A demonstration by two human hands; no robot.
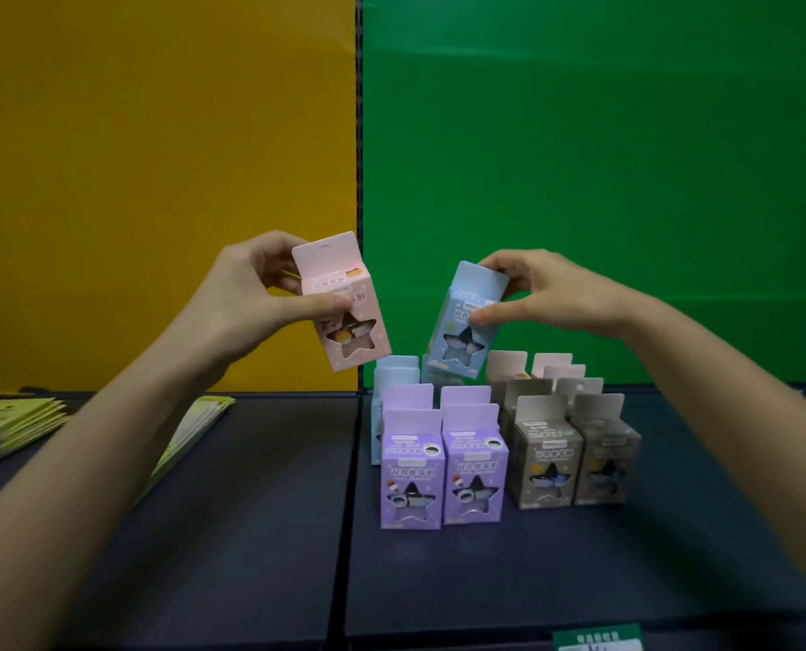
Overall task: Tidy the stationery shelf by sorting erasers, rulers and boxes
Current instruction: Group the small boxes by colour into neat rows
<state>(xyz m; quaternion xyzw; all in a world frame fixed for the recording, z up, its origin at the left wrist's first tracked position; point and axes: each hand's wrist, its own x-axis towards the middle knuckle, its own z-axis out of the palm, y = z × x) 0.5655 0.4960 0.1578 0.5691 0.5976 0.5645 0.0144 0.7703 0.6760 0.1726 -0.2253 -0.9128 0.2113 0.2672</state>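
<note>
The person is midway through sorting boxes by colour on the dark shelf [250, 509]. The left hand [246, 293] holds a pink box [344, 307] in the air, thumb across its front and fingers [274, 256] wrapped behind, the box tilted with its base swung toward the right hand. The right hand [546, 293] pinches the top of a blue box [462, 321], thumb on the front face and fingers over the flap; that box leans and hangs just above the back of the rows, seemingly clear of them.

Below the right fingers stand the sorted boxes: two columns of purple boxes [412, 476] in front, grey boxes [546, 467] beside them under the right wrist, pale pink flaps [553, 364] behind the grey, and more blue boxes [396, 368] at the back, directly beneath the held blue one. Under the left forearm lie yellow-green packets [16, 425], well apart from the boxes.

The step in hand looks like placing the blue box with its own kind. That calls for righting it and lowering it into the back row without knocking the purple flaps. The pink box would likely go behind the grey, which means reaching across the standing rows.
</note>
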